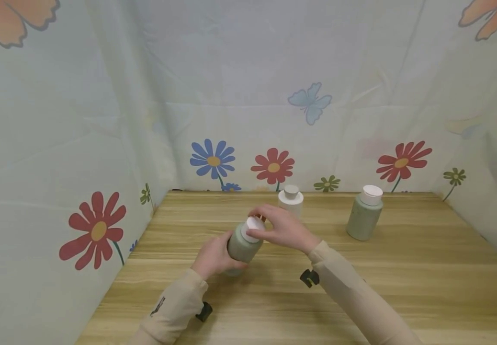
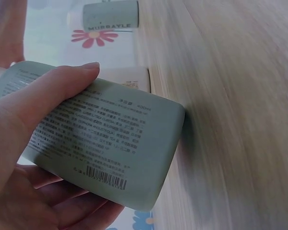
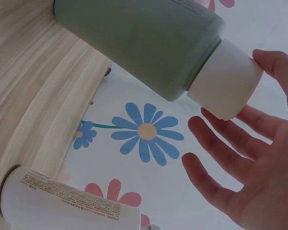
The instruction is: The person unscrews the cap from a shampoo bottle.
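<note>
A pale green bottle (image 1: 245,246) with a white cap (image 1: 254,225) is tilted to the right over the table. My left hand (image 1: 216,256) grips its body, thumb across the label side and fingers round the other side. Small printed text and a barcode cover the label facing the left wrist view, where the bottle's base (image 2: 165,158) is close over the wood. My right hand (image 1: 285,227) pinches the white cap (image 3: 226,81) between thumb and fingertips; its other fingers are spread out beside the cap.
Behind my right hand stands a white bottle (image 1: 290,199) with a grey top, partly hidden. A second green bottle (image 1: 364,218) with a white cap is upright farther right. Flower-printed curtains (image 1: 240,120) enclose the wooden table (image 1: 403,282) at the back and sides.
</note>
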Available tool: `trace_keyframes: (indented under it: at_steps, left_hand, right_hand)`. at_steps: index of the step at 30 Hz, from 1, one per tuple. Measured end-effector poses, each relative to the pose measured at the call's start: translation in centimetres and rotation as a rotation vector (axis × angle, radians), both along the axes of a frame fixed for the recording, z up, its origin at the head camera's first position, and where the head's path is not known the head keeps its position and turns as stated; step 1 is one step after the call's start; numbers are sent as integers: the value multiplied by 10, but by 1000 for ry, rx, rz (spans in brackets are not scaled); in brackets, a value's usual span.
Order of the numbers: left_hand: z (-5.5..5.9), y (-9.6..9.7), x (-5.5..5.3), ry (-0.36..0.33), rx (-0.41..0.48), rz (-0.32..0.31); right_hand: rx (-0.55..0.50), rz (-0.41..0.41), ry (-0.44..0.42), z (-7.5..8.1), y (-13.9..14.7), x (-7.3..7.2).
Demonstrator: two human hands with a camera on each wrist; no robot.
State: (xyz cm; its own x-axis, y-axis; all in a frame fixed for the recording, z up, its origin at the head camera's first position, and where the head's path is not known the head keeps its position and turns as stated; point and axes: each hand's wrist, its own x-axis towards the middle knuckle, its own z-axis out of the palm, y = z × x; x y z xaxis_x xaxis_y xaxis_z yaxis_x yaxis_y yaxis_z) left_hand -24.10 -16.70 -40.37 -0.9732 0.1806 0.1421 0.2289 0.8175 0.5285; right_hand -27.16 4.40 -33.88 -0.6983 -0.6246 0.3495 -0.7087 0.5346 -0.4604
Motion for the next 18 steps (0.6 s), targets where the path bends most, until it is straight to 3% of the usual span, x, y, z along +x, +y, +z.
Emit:
trace_keyframes:
  at_steps: [13,18]
  left_hand:
    - [1,3,1,-6,0,-8]
    - [1,4,1,-10,3,-3]
  right_hand:
    - [51,111,50,5,5,1]
    - [14,94,5,6,7,1]
